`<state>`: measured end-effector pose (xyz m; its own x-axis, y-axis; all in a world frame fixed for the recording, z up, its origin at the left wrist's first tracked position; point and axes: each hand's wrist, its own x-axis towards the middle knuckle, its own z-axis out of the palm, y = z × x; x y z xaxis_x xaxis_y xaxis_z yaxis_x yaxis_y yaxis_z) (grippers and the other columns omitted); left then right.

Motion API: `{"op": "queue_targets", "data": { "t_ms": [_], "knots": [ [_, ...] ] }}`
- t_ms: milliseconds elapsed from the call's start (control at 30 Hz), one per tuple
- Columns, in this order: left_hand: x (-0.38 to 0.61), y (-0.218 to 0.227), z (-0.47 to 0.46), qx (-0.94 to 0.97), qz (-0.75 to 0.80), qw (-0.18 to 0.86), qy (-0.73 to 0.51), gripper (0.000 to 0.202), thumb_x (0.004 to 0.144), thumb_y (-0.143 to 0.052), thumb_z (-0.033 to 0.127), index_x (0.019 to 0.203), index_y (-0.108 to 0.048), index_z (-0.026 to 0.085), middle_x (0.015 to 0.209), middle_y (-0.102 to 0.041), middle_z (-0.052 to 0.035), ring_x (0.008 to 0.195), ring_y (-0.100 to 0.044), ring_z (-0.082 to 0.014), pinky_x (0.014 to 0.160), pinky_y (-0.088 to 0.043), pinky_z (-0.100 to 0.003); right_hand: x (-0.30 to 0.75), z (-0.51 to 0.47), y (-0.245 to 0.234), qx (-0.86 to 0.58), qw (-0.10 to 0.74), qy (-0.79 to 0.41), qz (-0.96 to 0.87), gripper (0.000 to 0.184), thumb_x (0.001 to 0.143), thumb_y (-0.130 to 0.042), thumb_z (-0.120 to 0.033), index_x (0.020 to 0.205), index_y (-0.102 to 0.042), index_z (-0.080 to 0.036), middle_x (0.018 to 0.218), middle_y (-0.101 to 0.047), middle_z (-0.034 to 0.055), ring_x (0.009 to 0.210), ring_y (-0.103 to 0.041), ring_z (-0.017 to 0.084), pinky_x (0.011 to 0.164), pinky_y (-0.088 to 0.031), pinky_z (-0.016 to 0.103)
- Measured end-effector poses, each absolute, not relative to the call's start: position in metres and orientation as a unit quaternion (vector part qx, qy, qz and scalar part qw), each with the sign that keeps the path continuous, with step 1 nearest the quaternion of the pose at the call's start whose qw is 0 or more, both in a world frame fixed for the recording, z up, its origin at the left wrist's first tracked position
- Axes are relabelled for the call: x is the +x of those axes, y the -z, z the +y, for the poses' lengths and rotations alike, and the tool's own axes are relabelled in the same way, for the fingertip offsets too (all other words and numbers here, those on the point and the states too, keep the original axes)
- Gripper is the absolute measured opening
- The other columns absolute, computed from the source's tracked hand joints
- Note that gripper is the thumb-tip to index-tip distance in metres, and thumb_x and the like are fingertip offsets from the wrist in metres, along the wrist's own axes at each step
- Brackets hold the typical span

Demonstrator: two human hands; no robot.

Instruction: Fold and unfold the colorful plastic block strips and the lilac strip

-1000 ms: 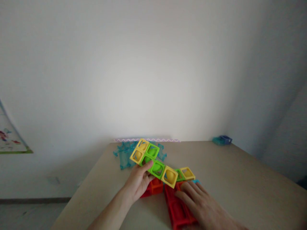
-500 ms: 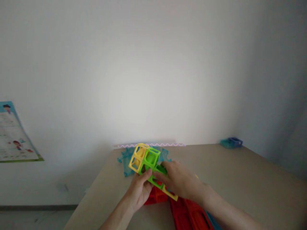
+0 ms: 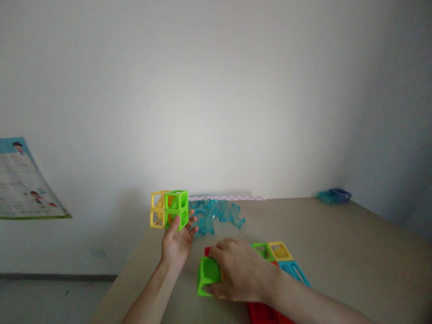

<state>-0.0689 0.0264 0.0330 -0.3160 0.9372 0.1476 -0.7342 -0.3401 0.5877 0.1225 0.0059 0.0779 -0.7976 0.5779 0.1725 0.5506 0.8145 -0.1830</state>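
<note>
My left hand (image 3: 176, 243) holds up a small block of yellow and green open-frame cubes (image 3: 169, 209) above the table's left edge, fingers closed on its lower side. My right hand (image 3: 238, 273) lies curled over a single green cube (image 3: 206, 275) that rests on the beige table (image 3: 337, 252). Just past that hand lie flat green and yellow square frames (image 3: 272, 250) and a blue frame (image 3: 294, 271). Red pieces (image 3: 261, 312) show under my right wrist.
A heap of clear teal plastic pieces (image 3: 216, 214) lies near the table's far edge. A small blue and teal thing (image 3: 335, 195) sits at the far right corner. A printed poster (image 3: 23, 184) hangs on the wall to the left.
The chain of yellow and green cubes has come apart. My left hand has carried one part up and to the left. My right hand has dropped onto a green cube on the table.
</note>
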Motion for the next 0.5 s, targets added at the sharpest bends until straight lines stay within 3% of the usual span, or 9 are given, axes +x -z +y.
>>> {"op": "queue_targets", "data": {
  "t_ms": [167, 300, 400, 500],
  "knots": [
    [-0.061, -0.029, 0.027, 0.299, 0.241, 0.516, -0.766, 0.028, 0.069, -0.079, 0.03, 0.094, -0.071, 0.018, 0.089, -0.075, -0.0056, 0.074, -0.068, -0.0171, 0.059, -0.055, -0.026, 0.118, 0.001, -0.064, -0.339, 0.06, 0.003, -0.939, 0.054, 0.068, -0.075, -0.055, 0.099, -0.067, -0.012, 0.098, -0.067, 0.0152, 0.09, -0.065, 0.033, 0.076, -0.052, 0.041],
    [-0.054, -0.027, 0.025, 0.342, 0.263, 0.491, -0.757, 0.025, 0.066, -0.08, 0.027, 0.087, -0.072, 0.019, 0.082, -0.074, -0.0037, 0.073, -0.067, -0.0179, 0.06, -0.053, -0.026, 0.129, 0.006, -0.075, -0.372, 0.086, -0.045, -0.923, 0.064, 0.063, -0.081, -0.053, 0.108, -0.064, -0.01, 0.104, -0.065, 0.0169, 0.098, -0.062, 0.034, 0.084, -0.051, 0.045],
    [-0.048, -0.024, 0.021, 0.363, 0.28, 0.467, -0.756, 0.031, 0.059, -0.084, 0.022, 0.087, -0.072, 0.019, 0.08, -0.074, -0.002, 0.075, -0.068, -0.0197, 0.068, -0.054, -0.029, 0.142, 0.018, -0.091, -0.436, 0.164, -0.108, -0.878, 0.065, 0.074, -0.074, -0.052, 0.118, -0.059, -0.008, 0.105, -0.065, 0.0181, 0.097, -0.063, 0.032, 0.082, -0.05, 0.043],
    [-0.044, -0.021, 0.015, 0.429, 0.29, 0.474, -0.712, 0.043, 0.061, -0.084, 0.021, 0.102, -0.071, 0.02, 0.096, -0.075, -0.0054, 0.089, -0.069, -0.025, 0.083, -0.053, -0.034, 0.152, 0.029, -0.105, -0.423, 0.287, -0.173, -0.842, 0.074, 0.078, -0.069, -0.054, 0.135, -0.046, -0.012, 0.111, -0.064, 0.0161, 0.09, -0.064, 0.025, 0.075, -0.049, 0.036]
  ]
}}
